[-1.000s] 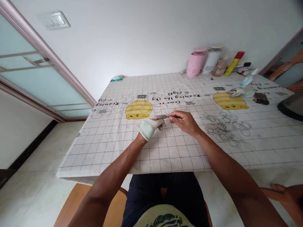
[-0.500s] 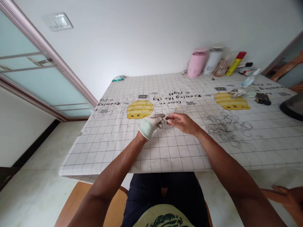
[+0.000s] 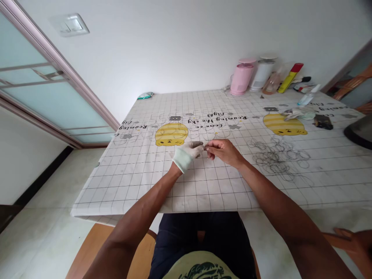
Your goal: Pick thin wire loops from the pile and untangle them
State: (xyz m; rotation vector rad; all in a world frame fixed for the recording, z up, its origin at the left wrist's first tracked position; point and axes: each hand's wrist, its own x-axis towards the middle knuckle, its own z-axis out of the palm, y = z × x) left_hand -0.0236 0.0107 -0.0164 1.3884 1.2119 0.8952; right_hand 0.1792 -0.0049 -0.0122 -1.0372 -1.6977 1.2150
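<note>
My left hand [image 3: 190, 153], in a whitish glove with a pale green cuff, is closed just above the table, its grey fingertips pinched. Bare, my right hand [image 3: 222, 151] is closed with thumb and forefinger pressed together, its tips meeting the gloved ones. A thin wire-like strand seems to be held between them, mostly hidden by the fingers. To the right lies a tangled heap of thin dark wire-like loops [image 3: 273, 157]. More thin, fainter loops [image 3: 197, 126] are spread on the cloth beyond my hands.
A checked tablecloth [image 3: 130, 190] with yellow cartoon prints covers the table. Along the back right stand a pink cylinder device [image 3: 241, 79], a white one [image 3: 261, 75], bottles and a yellow can [image 3: 289, 80]. Another glove [image 3: 299, 113] and a dark item [image 3: 322, 122] lie at right.
My right fingertips have closed into a pinch and come against the left ones. The gloved hand has shifted slightly right. The dark heap has not moved.
</note>
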